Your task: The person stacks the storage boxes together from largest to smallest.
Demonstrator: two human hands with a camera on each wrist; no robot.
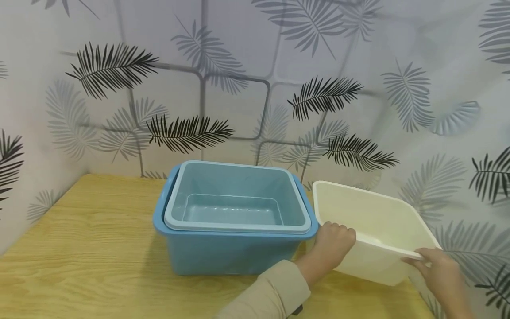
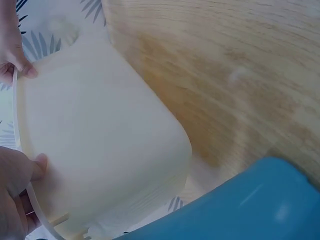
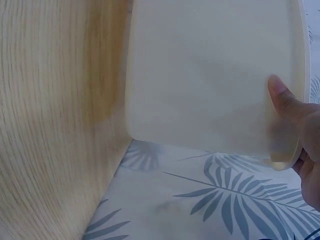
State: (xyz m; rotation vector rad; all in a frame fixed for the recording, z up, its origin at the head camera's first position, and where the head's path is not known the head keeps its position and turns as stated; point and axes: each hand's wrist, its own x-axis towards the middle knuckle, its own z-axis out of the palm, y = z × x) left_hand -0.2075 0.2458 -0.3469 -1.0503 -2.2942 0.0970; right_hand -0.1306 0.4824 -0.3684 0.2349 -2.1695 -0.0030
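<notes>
A cream plastic bin [image 1: 370, 212] stands at the right side of the table, angled, its open top facing up. My left hand [image 1: 334, 244] grips its near rim toward the left end, with the thumb on the outer wall in the left wrist view. At the near right corner my right hand [image 1: 440, 270] pinches the same rim; in the right wrist view its thumb [image 3: 282, 95] lies against the outside wall. Left of the cream bin sits a blue bin [image 1: 235, 252], with a pale blue bin [image 1: 235, 186] nested inside it.
The wooden table [image 1: 87, 248] extends to the left of the blue bins. Behind it and along the right side hangs a leaf-patterned covering [image 1: 247, 102]. The cream bin is close to the table's right edge and right beside the blue bin.
</notes>
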